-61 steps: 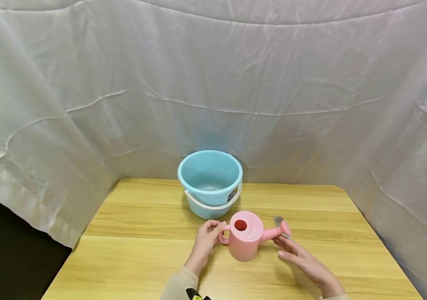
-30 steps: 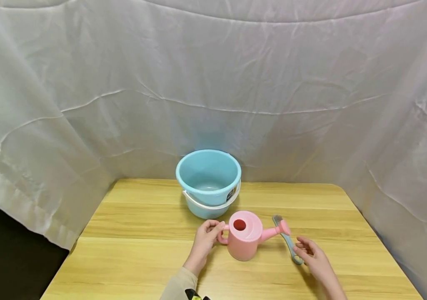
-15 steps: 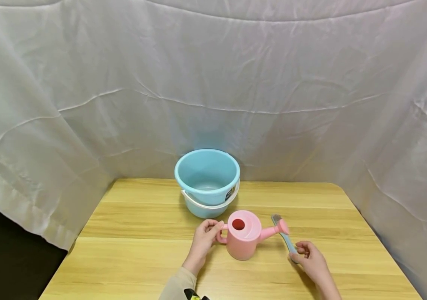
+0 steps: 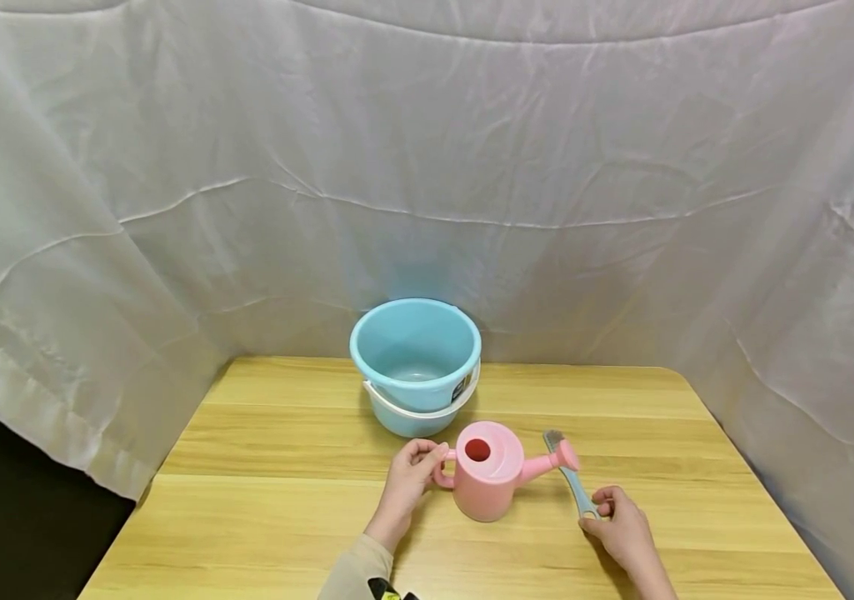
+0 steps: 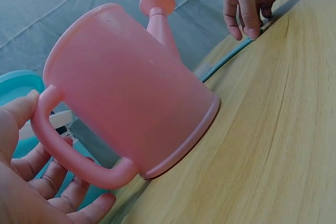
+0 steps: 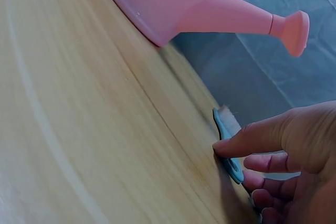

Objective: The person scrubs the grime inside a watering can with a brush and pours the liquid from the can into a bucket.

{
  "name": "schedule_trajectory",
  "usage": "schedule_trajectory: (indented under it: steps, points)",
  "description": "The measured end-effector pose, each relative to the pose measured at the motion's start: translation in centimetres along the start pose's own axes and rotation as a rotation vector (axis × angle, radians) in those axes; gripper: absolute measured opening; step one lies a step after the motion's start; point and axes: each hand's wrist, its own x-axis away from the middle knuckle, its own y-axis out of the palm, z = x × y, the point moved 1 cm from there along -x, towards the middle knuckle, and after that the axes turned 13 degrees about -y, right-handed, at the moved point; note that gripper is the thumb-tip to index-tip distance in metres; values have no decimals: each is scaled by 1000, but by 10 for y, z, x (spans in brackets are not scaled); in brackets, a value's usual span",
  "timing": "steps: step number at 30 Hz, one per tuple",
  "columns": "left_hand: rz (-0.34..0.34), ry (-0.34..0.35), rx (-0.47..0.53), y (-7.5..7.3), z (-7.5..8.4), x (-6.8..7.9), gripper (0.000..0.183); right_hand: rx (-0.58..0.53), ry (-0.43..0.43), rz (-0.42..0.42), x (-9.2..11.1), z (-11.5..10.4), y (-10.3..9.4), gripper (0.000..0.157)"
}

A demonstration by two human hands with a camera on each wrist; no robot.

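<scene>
A pink watering can [image 4: 484,492] stands upright on the wooden table, its spout pointing right. My left hand [image 4: 406,483] holds its handle [image 5: 73,158], thumb at the top and fingers behind the loop. Under and beyond the spout lies a blue-handled brush [image 4: 579,492] with short greyish bristles at its far end. My right hand [image 4: 624,529] is at the near end of that brush. In the right wrist view the thumb [image 6: 247,142] presses on the brush handle [image 6: 231,167], with the other fingers curled on the far side, pinching it against the table.
Behind the watering can stands a light blue bucket [image 4: 397,400] with a white handle [image 4: 419,413] hanging down in front. Pale grey curtains [image 4: 427,167] enclose the table [image 4: 284,517] at the back and both sides. A dark gap [image 4: 14,500] shows at lower left.
My right hand has moved from beside the spout back toward me to the brush's near end, and its thumb and fingers have closed there. The left hand and watering can have stayed put.
</scene>
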Motion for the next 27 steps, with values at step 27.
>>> schedule_trajectory:
  steps: [27]
  points:
    - [18,5,-13,-1,-1,-1,40,-51,-5,-7,2,3,-2,52]
